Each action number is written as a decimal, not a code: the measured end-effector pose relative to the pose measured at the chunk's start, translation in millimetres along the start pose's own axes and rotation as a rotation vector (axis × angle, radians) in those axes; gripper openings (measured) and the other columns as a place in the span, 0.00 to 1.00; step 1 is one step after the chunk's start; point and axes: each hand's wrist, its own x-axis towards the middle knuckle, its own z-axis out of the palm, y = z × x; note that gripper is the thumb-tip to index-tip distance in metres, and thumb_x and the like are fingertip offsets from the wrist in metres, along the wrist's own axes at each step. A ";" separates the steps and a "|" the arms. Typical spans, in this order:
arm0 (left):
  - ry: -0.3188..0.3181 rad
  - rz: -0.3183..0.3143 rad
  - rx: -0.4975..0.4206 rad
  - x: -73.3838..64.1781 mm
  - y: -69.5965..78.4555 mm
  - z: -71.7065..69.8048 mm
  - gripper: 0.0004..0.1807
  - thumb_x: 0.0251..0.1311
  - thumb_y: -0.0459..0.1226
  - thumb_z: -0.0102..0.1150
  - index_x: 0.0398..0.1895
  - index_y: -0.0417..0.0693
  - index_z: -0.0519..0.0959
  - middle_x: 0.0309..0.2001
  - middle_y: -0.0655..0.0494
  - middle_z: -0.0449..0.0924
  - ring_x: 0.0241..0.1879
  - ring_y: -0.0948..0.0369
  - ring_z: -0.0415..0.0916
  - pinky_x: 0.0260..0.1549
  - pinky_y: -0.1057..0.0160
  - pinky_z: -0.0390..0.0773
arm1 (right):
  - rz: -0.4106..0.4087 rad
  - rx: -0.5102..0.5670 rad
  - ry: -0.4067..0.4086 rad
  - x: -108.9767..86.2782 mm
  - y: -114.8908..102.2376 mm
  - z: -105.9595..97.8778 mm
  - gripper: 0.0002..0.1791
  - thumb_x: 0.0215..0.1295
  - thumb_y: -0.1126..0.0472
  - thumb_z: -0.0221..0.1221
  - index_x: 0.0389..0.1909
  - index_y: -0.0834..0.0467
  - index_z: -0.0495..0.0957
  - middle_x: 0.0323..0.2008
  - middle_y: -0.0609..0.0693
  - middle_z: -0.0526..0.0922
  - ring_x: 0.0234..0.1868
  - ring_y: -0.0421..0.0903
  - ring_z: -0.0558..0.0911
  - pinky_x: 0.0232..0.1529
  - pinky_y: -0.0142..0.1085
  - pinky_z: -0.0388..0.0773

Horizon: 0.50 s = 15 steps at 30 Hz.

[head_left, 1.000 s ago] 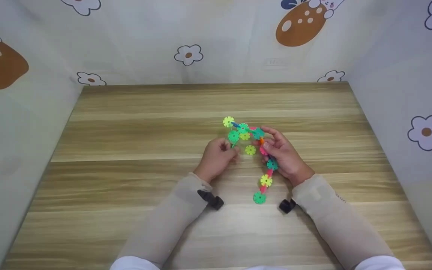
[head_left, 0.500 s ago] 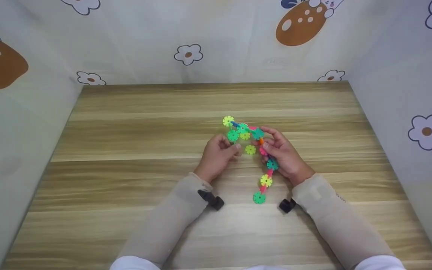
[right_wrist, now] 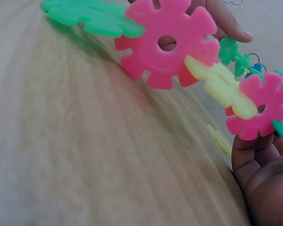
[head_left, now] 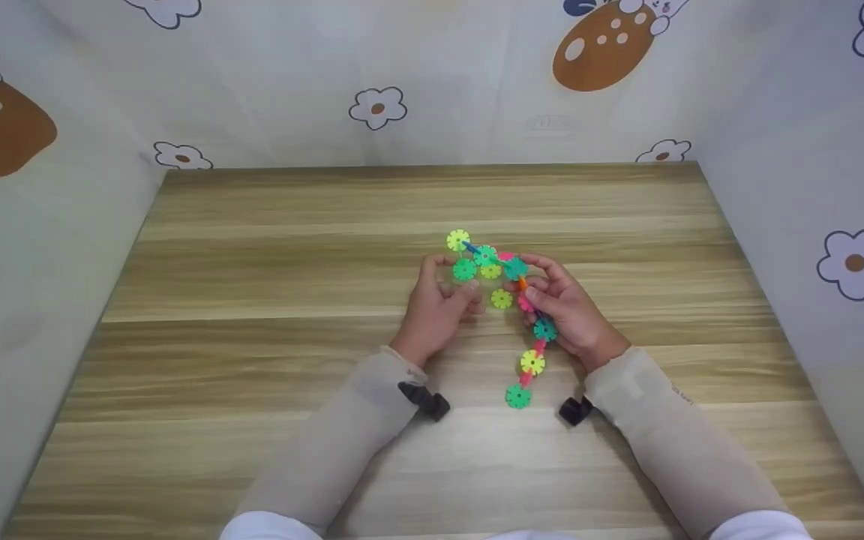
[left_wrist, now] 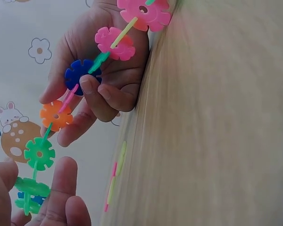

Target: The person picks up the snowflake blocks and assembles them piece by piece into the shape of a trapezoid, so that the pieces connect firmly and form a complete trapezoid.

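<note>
A bent chain of slotted plastic snowflake discs, in pink, yellow, green, blue and orange, hangs between the hands. In the head view my right hand [head_left: 574, 315] grips it near its middle. The left wrist view shows those fingers around a dark blue disc [left_wrist: 78, 77], with an orange disc [left_wrist: 55, 116] beyond. My left hand [head_left: 434, 311] is spread around the other end, index finger apart from thumb, beside a green disc [head_left: 464, 270]. From the right hand the tail runs toward the person and ends in a green disc [head_left: 518, 396]. A large pink disc [right_wrist: 167, 43] fills the right wrist view.
On the wooden table [head_left: 252, 300], behind the chain, lie flat discs, including a yellow disc [head_left: 502, 298]. Pale patterned curtains [head_left: 274, 82] close off the back and both sides. A black strap mount [head_left: 424, 401] sits on the left wrist.
The left hand has loosened: its index finger has straightened and moved away from the thumb by the green disc. The right hand and the chain's tail stay almost where they were.
</note>
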 end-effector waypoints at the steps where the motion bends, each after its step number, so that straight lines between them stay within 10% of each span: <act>1: 0.001 0.002 0.005 -0.2 0.2 0.2 0.24 0.76 0.38 0.59 0.67 0.52 0.61 0.37 0.44 0.87 0.37 0.53 0.89 0.42 0.53 0.89 | 0.000 -0.003 -0.004 -0.1 -0.1 -0.1 0.25 0.77 0.68 0.58 0.71 0.48 0.70 0.48 0.50 0.87 0.32 0.41 0.80 0.33 0.29 0.80; 15: 0.018 -0.050 -0.049 -1.3 4.0 1.4 0.24 0.74 0.36 0.62 0.64 0.53 0.61 0.41 0.45 0.82 0.39 0.52 0.85 0.41 0.53 0.87 | 0.012 -0.036 -0.015 0.1 -0.5 -0.2 0.26 0.78 0.68 0.56 0.72 0.50 0.69 0.49 0.49 0.88 0.30 0.41 0.80 0.33 0.29 0.80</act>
